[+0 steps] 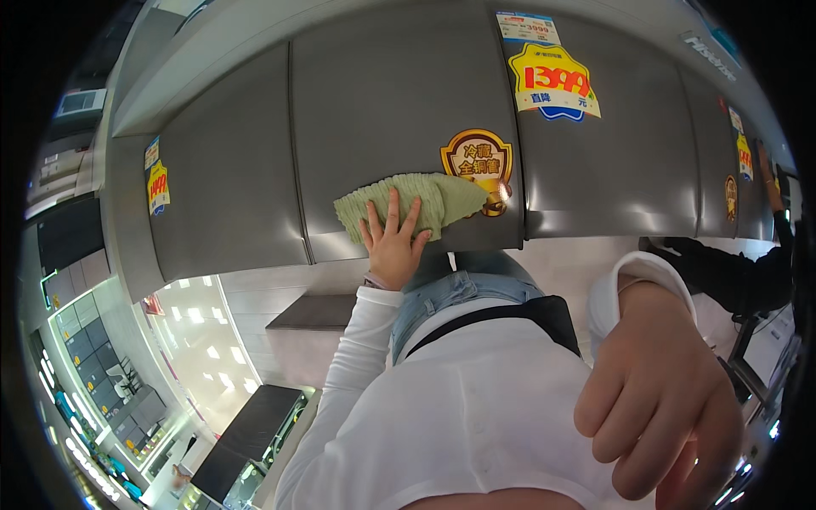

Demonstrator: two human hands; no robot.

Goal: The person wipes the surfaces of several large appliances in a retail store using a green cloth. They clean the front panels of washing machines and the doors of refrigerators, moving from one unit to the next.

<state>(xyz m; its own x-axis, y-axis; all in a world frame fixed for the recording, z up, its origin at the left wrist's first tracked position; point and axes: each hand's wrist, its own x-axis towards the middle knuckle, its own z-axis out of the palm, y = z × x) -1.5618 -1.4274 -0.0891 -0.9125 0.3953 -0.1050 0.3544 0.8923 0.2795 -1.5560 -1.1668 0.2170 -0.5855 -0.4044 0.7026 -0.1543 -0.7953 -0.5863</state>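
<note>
My left hand (392,252) lies with its fingers spread on a ribbed green cloth (411,201). It presses the cloth against the lower part of a dark grey refrigerator door (395,108). The cloth's right end covers part of a gold-edged, shield-shaped sticker (477,150) that bears writing. Close to the camera on the right is my right hand (663,395), back of the hand showing, fingers curled and apart from the door. Its palm is hidden, and I see nothing held in it.
More grey refrigerator doors (605,166) stand side by side, some with yellow price tags (554,80). At far right a person in dark clothes (733,274) reaches an arm toward a door. A dark-topped counter (248,440) stands lower left, beside the glossy floor (204,344).
</note>
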